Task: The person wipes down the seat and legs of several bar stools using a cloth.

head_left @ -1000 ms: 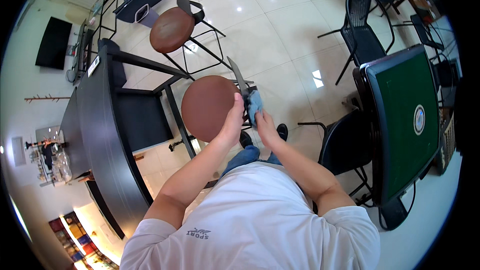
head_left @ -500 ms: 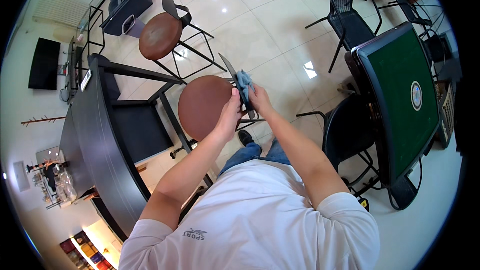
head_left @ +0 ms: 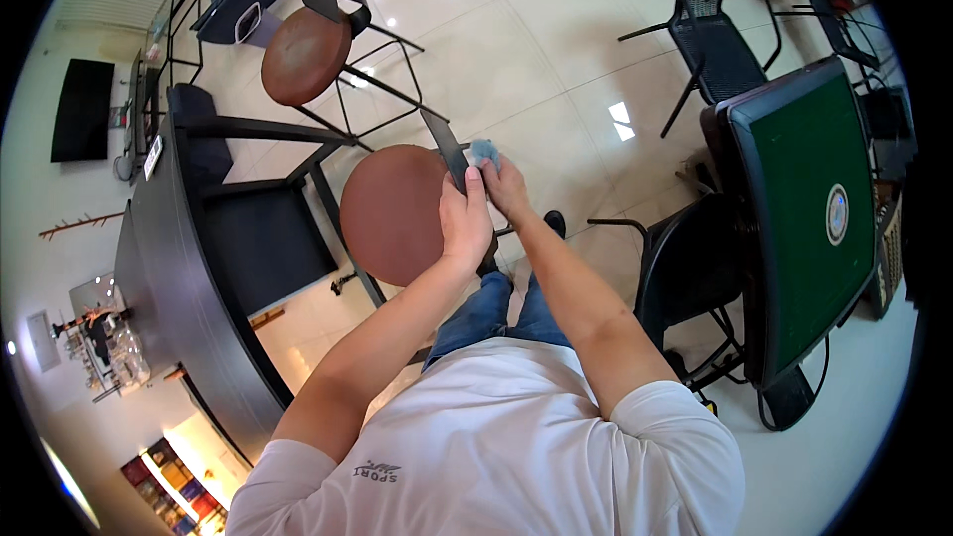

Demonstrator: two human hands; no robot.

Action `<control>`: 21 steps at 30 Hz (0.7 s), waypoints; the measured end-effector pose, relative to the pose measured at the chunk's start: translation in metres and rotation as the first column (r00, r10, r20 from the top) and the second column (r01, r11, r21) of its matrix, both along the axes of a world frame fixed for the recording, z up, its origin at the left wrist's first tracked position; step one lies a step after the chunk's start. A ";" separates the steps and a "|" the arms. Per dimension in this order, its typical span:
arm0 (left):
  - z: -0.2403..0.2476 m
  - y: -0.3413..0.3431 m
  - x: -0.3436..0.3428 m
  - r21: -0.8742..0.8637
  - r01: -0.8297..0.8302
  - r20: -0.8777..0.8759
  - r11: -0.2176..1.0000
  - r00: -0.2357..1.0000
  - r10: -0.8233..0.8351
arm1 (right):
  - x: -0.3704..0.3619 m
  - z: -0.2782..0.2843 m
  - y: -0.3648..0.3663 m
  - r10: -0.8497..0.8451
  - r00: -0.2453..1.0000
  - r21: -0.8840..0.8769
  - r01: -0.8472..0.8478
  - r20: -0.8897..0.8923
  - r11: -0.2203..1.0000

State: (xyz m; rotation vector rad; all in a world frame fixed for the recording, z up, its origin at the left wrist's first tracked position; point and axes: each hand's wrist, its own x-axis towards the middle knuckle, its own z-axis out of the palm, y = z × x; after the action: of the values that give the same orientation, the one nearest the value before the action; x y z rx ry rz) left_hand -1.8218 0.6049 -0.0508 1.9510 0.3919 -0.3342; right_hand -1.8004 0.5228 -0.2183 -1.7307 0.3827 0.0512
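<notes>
In front of me stands a bar stool with a round brown seat (head_left: 392, 213) and a thin dark backrest (head_left: 444, 144), which I see nearly edge-on. My left hand (head_left: 467, 220) is closed around the near end of the backrest, thumb pointing up. A bunched light blue cloth (head_left: 484, 151) sticks out beyond the fingers of my right hand (head_left: 508, 189), which grips it beside the backrest's outer face. The two hands are close together. My right fingertips are partly hidden.
A second brown stool (head_left: 310, 58) stands farther off to the left. Along my left runs a long dark counter (head_left: 189, 268). To the right are a green-topped table (head_left: 809, 218), a black chair (head_left: 690, 263) tucked near it, and a woven black armchair (head_left: 720, 50). Shiny tiles cover the floor.
My left hand has shifted and now covers the near end of the backrest. The cloth is bunched smaller at my right hand. My second shoe has come into view, and the whole view has shifted slightly.
</notes>
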 end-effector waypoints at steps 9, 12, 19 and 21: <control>0.004 0.002 -0.004 0.196 0.003 0.075 0.981 0.997 -0.018 | 0.015 -0.090 -0.002 0.287 0.826 0.862 0.398 -0.486 0.313; 0.004 -0.003 -0.005 0.210 0.028 0.106 0.977 0.993 -0.051 | 0.022 -0.093 -0.008 0.398 0.767 0.864 0.460 -0.504 0.206; 0.010 -0.005 -0.002 0.182 0.044 0.107 0.982 0.992 -0.064 | 0.017 -0.091 -0.006 0.411 0.759 0.853 0.510 -0.506 0.109; 0.009 -0.004 -0.002 0.235 0.037 0.132 0.971 0.989 -0.069 | 0.007 -0.087 -0.007 0.210 0.818 0.836 0.478 -0.536 0.270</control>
State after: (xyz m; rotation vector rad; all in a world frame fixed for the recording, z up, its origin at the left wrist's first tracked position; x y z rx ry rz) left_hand -1.8235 0.6011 -0.0417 2.2027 0.2982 -0.1906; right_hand -1.7933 0.5155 -0.3048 -0.3398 0.7542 0.5795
